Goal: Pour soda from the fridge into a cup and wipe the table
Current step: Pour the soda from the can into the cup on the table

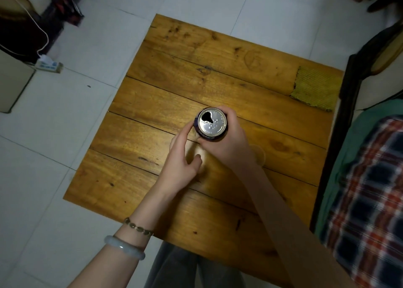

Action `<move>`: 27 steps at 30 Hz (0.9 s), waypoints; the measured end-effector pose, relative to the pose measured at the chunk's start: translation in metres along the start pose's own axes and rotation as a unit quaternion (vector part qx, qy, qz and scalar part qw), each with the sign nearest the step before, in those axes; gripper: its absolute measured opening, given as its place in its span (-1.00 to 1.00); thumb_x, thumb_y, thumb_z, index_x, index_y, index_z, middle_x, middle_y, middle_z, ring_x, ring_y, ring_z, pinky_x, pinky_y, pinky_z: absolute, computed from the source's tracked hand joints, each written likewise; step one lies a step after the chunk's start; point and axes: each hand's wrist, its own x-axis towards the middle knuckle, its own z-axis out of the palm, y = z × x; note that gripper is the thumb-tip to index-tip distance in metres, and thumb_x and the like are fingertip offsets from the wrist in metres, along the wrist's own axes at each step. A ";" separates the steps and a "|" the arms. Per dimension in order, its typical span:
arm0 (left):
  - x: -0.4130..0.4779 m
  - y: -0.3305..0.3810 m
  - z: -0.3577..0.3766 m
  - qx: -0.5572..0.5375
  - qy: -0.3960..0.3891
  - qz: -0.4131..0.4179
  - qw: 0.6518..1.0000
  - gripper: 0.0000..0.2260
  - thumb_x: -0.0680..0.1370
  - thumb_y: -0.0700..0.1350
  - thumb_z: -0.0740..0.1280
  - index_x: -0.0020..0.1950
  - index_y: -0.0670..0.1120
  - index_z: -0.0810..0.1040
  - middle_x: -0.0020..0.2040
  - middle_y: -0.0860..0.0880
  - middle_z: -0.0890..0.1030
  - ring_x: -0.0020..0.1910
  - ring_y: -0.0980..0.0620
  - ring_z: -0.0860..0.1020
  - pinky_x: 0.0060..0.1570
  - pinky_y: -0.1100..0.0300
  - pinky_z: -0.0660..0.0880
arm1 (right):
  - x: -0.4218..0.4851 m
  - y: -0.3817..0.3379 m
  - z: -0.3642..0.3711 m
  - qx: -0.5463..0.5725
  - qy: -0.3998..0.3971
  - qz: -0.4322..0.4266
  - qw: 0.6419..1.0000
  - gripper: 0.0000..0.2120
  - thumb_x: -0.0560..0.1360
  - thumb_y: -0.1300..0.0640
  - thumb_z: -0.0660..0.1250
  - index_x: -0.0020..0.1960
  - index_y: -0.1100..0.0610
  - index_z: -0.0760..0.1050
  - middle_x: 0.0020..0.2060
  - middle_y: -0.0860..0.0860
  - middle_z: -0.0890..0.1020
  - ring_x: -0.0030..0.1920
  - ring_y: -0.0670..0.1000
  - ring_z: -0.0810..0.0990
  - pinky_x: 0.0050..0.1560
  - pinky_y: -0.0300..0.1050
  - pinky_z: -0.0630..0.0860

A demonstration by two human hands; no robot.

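Fingers (228, 113) of the right hand (229, 148) curl round the opened soda can (211, 122), upright on the worktop (141, 148); the left hand (181, 159) touches its side, fingers straight. Pouring looks next: lift and tip over what may be a clear cup (259, 154) beside the wrist.

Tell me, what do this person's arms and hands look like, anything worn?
Both forearms are bare, no sleeves showing. Behind the left hand, the wrist carries a pale, smooth, translucent bangle and a thin beaded bracelet of dark oval beads. The right hand and arm wear nothing visible.
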 end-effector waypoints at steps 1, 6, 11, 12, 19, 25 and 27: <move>0.000 0.008 0.002 0.003 -0.005 0.010 1.000 -0.30 0.43 -0.34 0.31 0.50 0.02 0.16 0.45 0.09 0.27 0.46 0.16 0.17 0.44 0.14 0.16 | -0.003 -0.006 -0.010 -0.004 0.007 -0.006 1.000 -0.35 0.21 0.18 0.55 0.19 -0.05 0.31 -0.03 -0.30 0.48 0.06 -0.23 0.48 0.02 -0.50 0.36; -0.004 0.040 0.020 0.009 -0.054 0.069 0.996 -0.27 0.47 -0.31 0.32 0.52 0.07 0.07 0.50 0.13 0.20 0.48 0.20 0.14 0.44 0.16 0.18 | -0.019 -0.024 -0.060 -0.046 0.031 -0.043 0.998 -0.36 0.21 0.16 0.55 0.17 -0.04 0.31 -0.03 -0.33 0.45 0.04 -0.24 0.47 0.01 -0.52 0.33; -0.010 0.060 0.053 -0.031 -0.081 0.103 0.991 -0.31 0.46 -0.34 0.31 0.50 0.02 0.14 0.49 0.08 0.25 0.47 0.18 0.18 0.41 0.26 0.18 | -0.040 -0.022 -0.103 -0.090 0.053 -0.036 0.994 -0.30 0.15 0.19 0.59 0.22 0.07 0.37 0.03 -0.18 0.49 0.12 -0.06 0.51 0.13 -0.13 0.46; -0.012 0.062 0.061 -0.039 -0.088 0.106 0.990 -0.32 0.46 -0.34 0.30 0.49 0.02 0.15 0.48 0.08 0.27 0.46 0.18 0.20 0.40 0.30 0.19 | -0.046 -0.019 -0.110 -0.095 0.064 -0.037 0.993 -0.31 0.14 0.19 0.59 0.20 0.06 0.38 0.01 -0.19 0.49 0.10 -0.05 0.52 0.11 -0.10 0.48; -0.029 0.060 0.114 -0.113 -0.176 0.068 0.975 -0.33 0.37 -0.40 0.22 0.42 0.01 0.18 0.36 0.17 0.31 0.38 0.29 0.29 0.34 0.36 0.25 | -0.080 0.015 -0.142 -0.099 0.072 0.015 0.992 -0.42 0.19 0.11 0.59 0.10 -0.07 0.39 0.03 -0.09 0.55 0.08 -0.04 0.52 0.07 -0.08 0.50; -0.037 0.029 0.142 -0.161 -0.230 -0.017 0.959 -0.35 0.35 -0.38 0.23 0.44 -0.19 0.19 0.37 0.04 0.36 0.38 0.23 0.31 0.29 0.37 0.29 | -0.096 0.050 -0.144 -0.131 0.035 0.049 0.990 -0.51 0.25 0.13 0.56 0.10 -0.04 0.43 -0.06 -0.22 0.49 0.02 -0.21 0.47 0.05 -0.34 0.39; -0.038 0.017 0.147 -0.176 -0.239 -0.053 0.954 -0.31 0.35 -0.38 0.26 0.47 -0.20 0.17 0.40 0.00 0.36 0.41 0.17 0.31 0.33 0.25 0.31 | -0.100 0.065 -0.140 -0.144 0.018 0.073 0.987 -0.44 0.26 0.01 0.53 0.19 0.04 0.41 0.06 -0.13 0.51 0.12 -0.07 0.48 0.13 -0.12 0.45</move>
